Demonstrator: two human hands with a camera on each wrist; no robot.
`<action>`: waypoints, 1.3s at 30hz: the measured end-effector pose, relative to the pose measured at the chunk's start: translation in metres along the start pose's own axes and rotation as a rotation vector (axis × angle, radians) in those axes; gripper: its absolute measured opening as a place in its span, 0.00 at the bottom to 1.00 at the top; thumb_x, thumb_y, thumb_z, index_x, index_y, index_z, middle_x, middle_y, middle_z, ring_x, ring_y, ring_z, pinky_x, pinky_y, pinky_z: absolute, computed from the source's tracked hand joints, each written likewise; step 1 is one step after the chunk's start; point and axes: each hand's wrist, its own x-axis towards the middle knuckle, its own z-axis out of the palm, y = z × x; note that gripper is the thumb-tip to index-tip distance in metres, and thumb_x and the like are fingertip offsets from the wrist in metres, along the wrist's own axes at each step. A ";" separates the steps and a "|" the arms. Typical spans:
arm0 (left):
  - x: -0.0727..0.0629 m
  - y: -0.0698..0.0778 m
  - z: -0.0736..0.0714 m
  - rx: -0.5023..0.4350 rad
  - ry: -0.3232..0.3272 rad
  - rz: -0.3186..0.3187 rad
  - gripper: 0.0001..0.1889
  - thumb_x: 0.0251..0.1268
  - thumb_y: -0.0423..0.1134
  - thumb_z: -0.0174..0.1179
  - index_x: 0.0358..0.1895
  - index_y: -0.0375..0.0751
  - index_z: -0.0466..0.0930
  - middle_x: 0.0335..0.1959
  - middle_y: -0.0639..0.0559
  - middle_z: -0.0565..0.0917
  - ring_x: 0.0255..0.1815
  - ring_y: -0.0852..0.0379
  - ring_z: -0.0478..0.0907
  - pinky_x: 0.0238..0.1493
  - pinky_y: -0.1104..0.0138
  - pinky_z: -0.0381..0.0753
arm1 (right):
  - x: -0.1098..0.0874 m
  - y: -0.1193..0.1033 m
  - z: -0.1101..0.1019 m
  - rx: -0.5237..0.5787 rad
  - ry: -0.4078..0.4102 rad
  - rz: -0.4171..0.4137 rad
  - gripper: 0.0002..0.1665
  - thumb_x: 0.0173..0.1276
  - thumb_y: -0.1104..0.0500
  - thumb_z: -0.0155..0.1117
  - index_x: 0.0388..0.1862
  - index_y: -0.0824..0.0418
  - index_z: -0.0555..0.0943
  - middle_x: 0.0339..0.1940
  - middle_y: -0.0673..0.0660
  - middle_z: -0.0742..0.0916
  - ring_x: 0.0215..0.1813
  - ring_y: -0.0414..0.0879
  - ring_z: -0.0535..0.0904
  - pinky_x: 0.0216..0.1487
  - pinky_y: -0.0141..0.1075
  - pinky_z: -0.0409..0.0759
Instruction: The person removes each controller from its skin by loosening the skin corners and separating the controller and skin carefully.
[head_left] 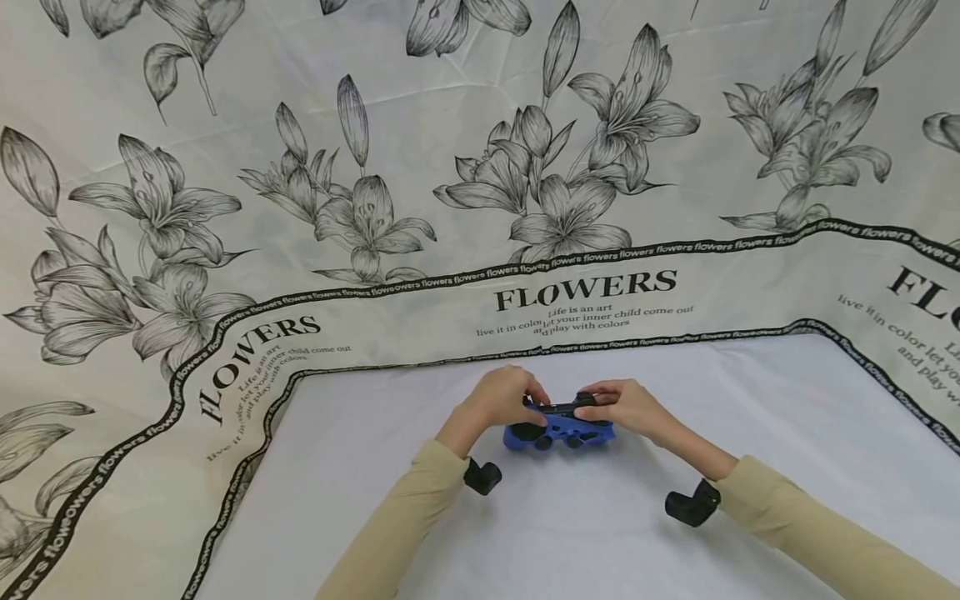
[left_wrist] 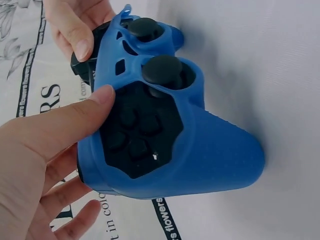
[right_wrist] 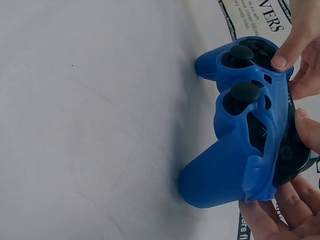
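Observation:
A black game controller (right_wrist: 292,152) sits partly inside a blue rubbery sleeve (head_left: 558,432), both grips towards me on the white surface. My left hand (head_left: 501,398) holds its left end; in the left wrist view the thumb (left_wrist: 102,97) presses beside the direction buttons (left_wrist: 137,132), other fingers behind and below. My right hand (head_left: 628,408) grips the right end, thumb on the bare black body, fingers underneath. On that side the sleeve's edge is bunched across the face buttons, leaving the controller's top right exposed. Both thumbsticks (left_wrist: 162,69) poke through the sleeve.
White cloth (head_left: 360,500) covers the work surface. Behind it hangs a floral curtain (head_left: 420,167) with a lettered border. A black wrist-worn device (head_left: 482,477) juts from the left cuff, and another black device (head_left: 693,503) from the right cuff.

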 end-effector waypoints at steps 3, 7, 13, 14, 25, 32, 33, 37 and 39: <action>-0.002 0.001 0.001 0.067 0.045 0.005 0.14 0.51 0.52 0.72 0.40 0.54 0.89 0.42 0.63 0.88 0.45 0.64 0.81 0.44 0.74 0.76 | -0.001 -0.001 -0.001 0.005 -0.002 -0.003 0.39 0.59 0.44 0.71 0.61 0.68 0.75 0.58 0.71 0.81 0.59 0.61 0.78 0.56 0.50 0.78; -0.005 0.003 0.002 0.164 0.104 0.032 0.11 0.50 0.55 0.71 0.34 0.55 0.89 0.37 0.64 0.88 0.39 0.66 0.82 0.38 0.75 0.76 | -0.002 -0.003 0.000 0.005 -0.003 -0.005 0.39 0.59 0.45 0.71 0.61 0.69 0.75 0.58 0.71 0.80 0.60 0.61 0.78 0.55 0.49 0.79; -0.011 0.000 0.002 0.213 0.179 0.130 0.09 0.52 0.54 0.70 0.29 0.55 0.89 0.32 0.65 0.88 0.33 0.68 0.82 0.34 0.77 0.75 | 0.000 -0.003 0.001 0.002 -0.001 -0.006 0.39 0.59 0.44 0.70 0.62 0.67 0.75 0.59 0.71 0.80 0.60 0.62 0.77 0.56 0.50 0.78; -0.011 -0.001 0.002 0.225 0.191 0.155 0.09 0.53 0.53 0.70 0.30 0.55 0.89 0.32 0.65 0.88 0.33 0.68 0.82 0.36 0.76 0.76 | 0.000 -0.004 0.001 -0.003 0.002 -0.010 0.38 0.60 0.45 0.70 0.62 0.67 0.75 0.58 0.71 0.80 0.59 0.61 0.78 0.56 0.49 0.79; -0.011 0.000 0.007 0.247 0.155 0.177 0.11 0.57 0.51 0.67 0.38 0.52 0.89 0.37 0.61 0.88 0.38 0.66 0.84 0.42 0.75 0.79 | -0.001 -0.006 0.001 -0.025 -0.005 -0.032 0.38 0.59 0.46 0.71 0.60 0.69 0.75 0.50 0.67 0.85 0.45 0.48 0.84 0.50 0.45 0.80; -0.009 0.005 0.003 0.146 0.113 0.097 0.08 0.53 0.50 0.71 0.29 0.51 0.89 0.30 0.62 0.88 0.30 0.68 0.80 0.34 0.77 0.76 | -0.003 -0.005 0.001 -0.032 -0.010 -0.053 0.36 0.58 0.47 0.71 0.60 0.68 0.75 0.43 0.61 0.87 0.40 0.44 0.82 0.45 0.40 0.78; -0.009 0.006 0.002 0.146 0.104 0.097 0.08 0.53 0.50 0.71 0.29 0.51 0.89 0.30 0.62 0.88 0.30 0.68 0.80 0.34 0.77 0.75 | -0.004 -0.005 0.001 -0.035 -0.010 -0.056 0.36 0.58 0.47 0.71 0.59 0.67 0.76 0.43 0.61 0.87 0.40 0.44 0.82 0.44 0.39 0.77; -0.009 0.010 -0.002 0.157 0.064 0.104 0.08 0.54 0.50 0.70 0.30 0.51 0.89 0.31 0.62 0.88 0.31 0.68 0.80 0.36 0.77 0.75 | -0.006 -0.006 0.001 -0.044 -0.009 -0.055 0.36 0.57 0.47 0.72 0.59 0.66 0.76 0.41 0.60 0.87 0.39 0.44 0.80 0.42 0.37 0.76; -0.009 0.012 -0.003 0.173 0.045 0.118 0.09 0.54 0.50 0.70 0.31 0.50 0.89 0.32 0.61 0.88 0.32 0.67 0.80 0.37 0.77 0.76 | -0.006 -0.005 0.001 -0.045 -0.006 -0.047 0.36 0.57 0.47 0.72 0.59 0.67 0.76 0.43 0.61 0.87 0.40 0.45 0.81 0.43 0.38 0.77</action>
